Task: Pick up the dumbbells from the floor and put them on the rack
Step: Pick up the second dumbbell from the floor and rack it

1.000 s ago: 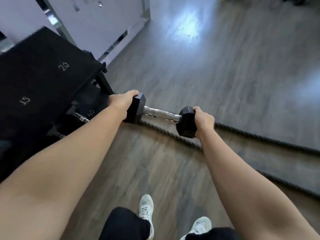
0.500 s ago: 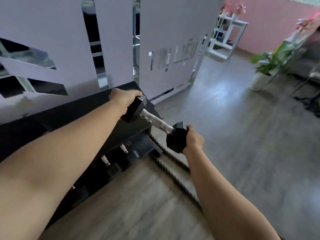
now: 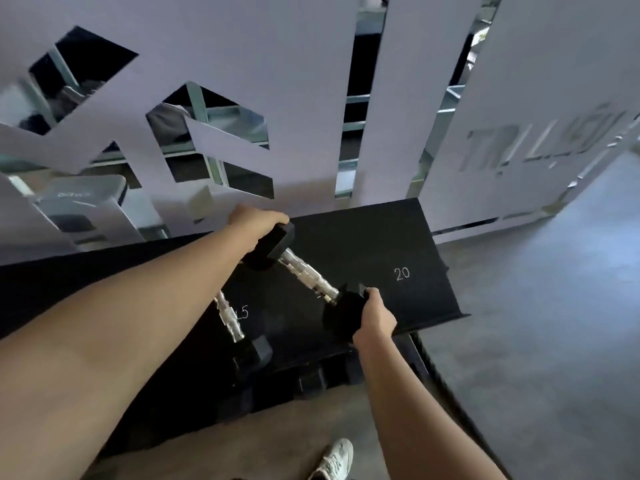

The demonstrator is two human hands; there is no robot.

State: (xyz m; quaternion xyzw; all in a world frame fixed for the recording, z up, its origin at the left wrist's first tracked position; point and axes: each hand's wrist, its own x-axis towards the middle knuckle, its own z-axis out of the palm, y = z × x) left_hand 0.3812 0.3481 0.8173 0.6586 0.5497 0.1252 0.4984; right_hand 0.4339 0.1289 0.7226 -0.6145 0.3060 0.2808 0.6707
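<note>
I hold a black hex dumbbell (image 3: 308, 277) with a chrome handle over the black rack's top shelf (image 3: 381, 244). My left hand (image 3: 254, 225) grips its far head and my right hand (image 3: 375, 315) grips its near head. The dumbbell lies at a slant between the shelf marks "15" and "20". A second dumbbell (image 3: 239, 332) rests on the shelf by the "15" mark, just left of the one I hold, partly hidden behind my left forearm.
A white cut-out partition (image 3: 311, 98) stands right behind the rack. The rack's lower shelf (image 3: 311, 379) holds dark weights. Grey wood floor (image 3: 554, 341) spreads to the right. My white shoe (image 3: 332, 460) is at the bottom edge.
The dumbbell has come up from near the floor beside the rack and now sits over the top shelf. My view has swung to face the rack.
</note>
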